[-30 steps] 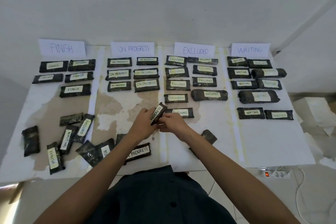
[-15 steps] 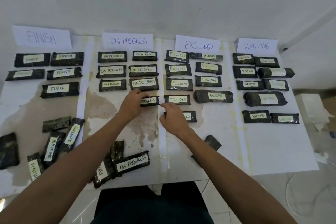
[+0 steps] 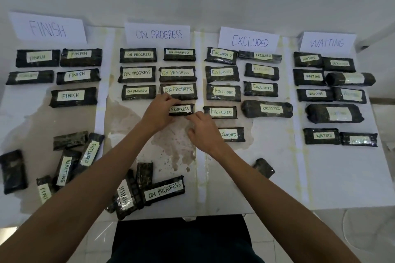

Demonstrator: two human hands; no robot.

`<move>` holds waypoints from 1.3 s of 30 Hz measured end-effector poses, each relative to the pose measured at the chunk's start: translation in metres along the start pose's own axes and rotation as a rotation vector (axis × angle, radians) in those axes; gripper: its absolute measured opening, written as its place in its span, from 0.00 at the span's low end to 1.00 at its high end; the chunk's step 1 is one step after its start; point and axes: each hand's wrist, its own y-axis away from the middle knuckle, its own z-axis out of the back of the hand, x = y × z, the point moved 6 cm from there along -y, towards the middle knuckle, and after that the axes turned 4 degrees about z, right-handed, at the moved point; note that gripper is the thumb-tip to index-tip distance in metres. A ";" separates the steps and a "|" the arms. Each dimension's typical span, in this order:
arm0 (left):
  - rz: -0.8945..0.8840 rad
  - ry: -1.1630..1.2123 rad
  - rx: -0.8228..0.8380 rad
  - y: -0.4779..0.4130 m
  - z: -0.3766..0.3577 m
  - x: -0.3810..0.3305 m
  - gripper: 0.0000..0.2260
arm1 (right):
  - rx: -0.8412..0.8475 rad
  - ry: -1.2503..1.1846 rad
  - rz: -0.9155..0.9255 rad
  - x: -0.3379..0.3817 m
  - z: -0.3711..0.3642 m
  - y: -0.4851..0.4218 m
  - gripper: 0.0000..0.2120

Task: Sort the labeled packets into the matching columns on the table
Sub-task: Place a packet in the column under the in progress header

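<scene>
A dark packet labelled ON PROGRESS (image 3: pixel 181 110) lies flat in the fourth row of the ON PROGRESS column, under the sign (image 3: pixel 157 34). My left hand (image 3: pixel 159 113) grips its left end, fingers curled over it. My right hand (image 3: pixel 203 130) sits just below and right of it, fingertips touching its lower right corner. Sorted packets fill the columns under the FINISH sign (image 3: pixel 48 28), the EXCLUDED sign (image 3: pixel 249 40) and the WAITING sign (image 3: pixel 327 42). Unsorted packets lie near the front edge: WAITING (image 3: pixel 65 170), EXCLUDED (image 3: pixel 89 153), FINISH (image 3: pixel 125 197), ON PROGRESS (image 3: pixel 163 190).
The white table (image 3: pixel 342 177) carries brown stains in the middle. A face-down packet (image 3: pixel 264 167) lies near my right forearm, another (image 3: pixel 12 171) at the far left. White tape strips divide the columns. A wall rises behind the signs.
The packet went from being held up in both hands to lying flat in the ON PROGRESS column. My right hand let go and now touches its corner; the left still holds it.
</scene>
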 end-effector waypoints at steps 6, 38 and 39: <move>0.047 0.048 -0.075 0.045 0.010 0.002 0.20 | 0.110 -0.015 0.066 0.025 0.000 0.009 0.19; 0.356 0.076 -0.239 0.148 0.047 0.086 0.24 | 0.272 0.392 0.317 0.108 -0.044 -0.002 0.23; 0.355 0.061 -0.232 0.143 0.052 0.093 0.24 | 0.251 0.396 0.306 0.113 -0.045 -0.015 0.23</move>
